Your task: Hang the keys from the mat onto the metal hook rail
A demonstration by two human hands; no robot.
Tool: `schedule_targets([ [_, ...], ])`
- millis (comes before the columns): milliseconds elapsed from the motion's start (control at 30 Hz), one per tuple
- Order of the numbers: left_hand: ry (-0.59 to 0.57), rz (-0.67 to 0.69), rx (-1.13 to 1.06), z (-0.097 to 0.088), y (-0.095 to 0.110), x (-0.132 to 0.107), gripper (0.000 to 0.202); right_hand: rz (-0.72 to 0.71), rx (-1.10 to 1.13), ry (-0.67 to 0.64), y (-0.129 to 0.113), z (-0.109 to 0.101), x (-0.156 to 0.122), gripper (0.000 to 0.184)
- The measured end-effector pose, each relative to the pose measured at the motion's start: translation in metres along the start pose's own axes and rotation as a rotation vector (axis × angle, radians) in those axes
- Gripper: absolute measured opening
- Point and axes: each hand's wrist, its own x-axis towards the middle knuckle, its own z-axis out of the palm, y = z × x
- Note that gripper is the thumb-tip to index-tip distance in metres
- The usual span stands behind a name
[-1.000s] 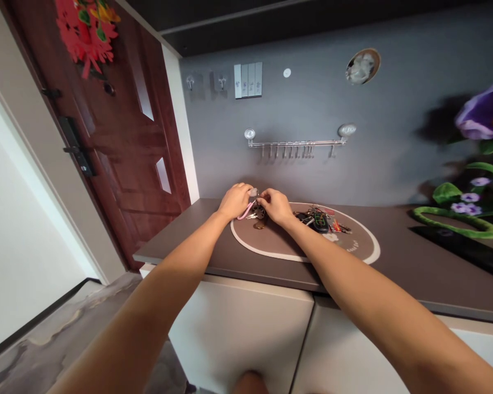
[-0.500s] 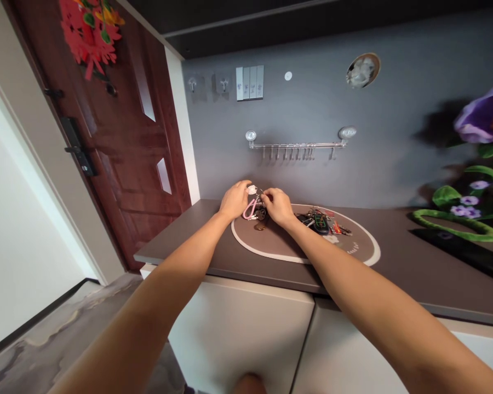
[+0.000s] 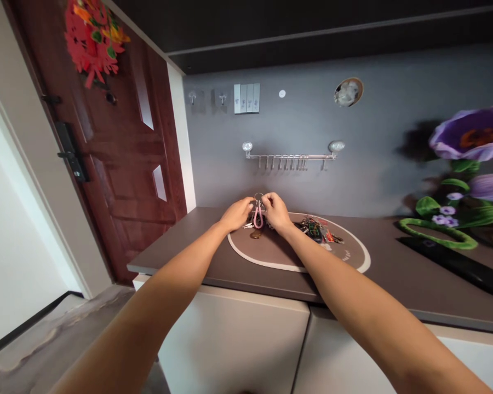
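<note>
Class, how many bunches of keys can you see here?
2. One bunch with a pink strap is held between the left hand and right hand; the other bunch lies on the oval mat, right of the hands. The hands may hide more.

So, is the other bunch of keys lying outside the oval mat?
No, the other bunch of keys lies on the oval mat, just right of the right hand.
</note>
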Motion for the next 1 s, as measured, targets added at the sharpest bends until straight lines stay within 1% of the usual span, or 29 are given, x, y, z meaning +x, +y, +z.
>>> schedule_targets([
  [200,0.056,-0.01,0.103,0.001,0.003,0.0,0.029,0.066,0.134,0.01,0.004,0.001,0.0,0.018],
  [333,0.06,-0.014,0.139,0.002,0.005,0.0,0.026,0.083,0.167,0.053,-0.002,0.001,-0.002,0.017],
  [467,0.065,-0.028,0.146,0.002,0.006,0.0,0.026,0.162,0.273,0.097,-0.012,0.001,0.002,0.017],
  [633,0.081,-0.079,0.147,0.0,0.006,0.0,0.029,0.238,0.362,0.159,-0.024,0.003,0.028,0.014],
  [767,0.091,-0.079,0.162,0.0,0.004,0.0,0.029,0.315,0.478,0.173,-0.037,0.008,0.055,0.013],
  [833,0.092,-0.075,0.166,0.001,0.003,0.0,0.029,0.358,0.525,0.2,-0.041,0.012,0.067,0.013],
  [1000,0.081,-0.081,0.167,0.001,0.003,0.001,0.029,0.445,0.555,0.274,-0.042,0.022,0.091,0.014],
])
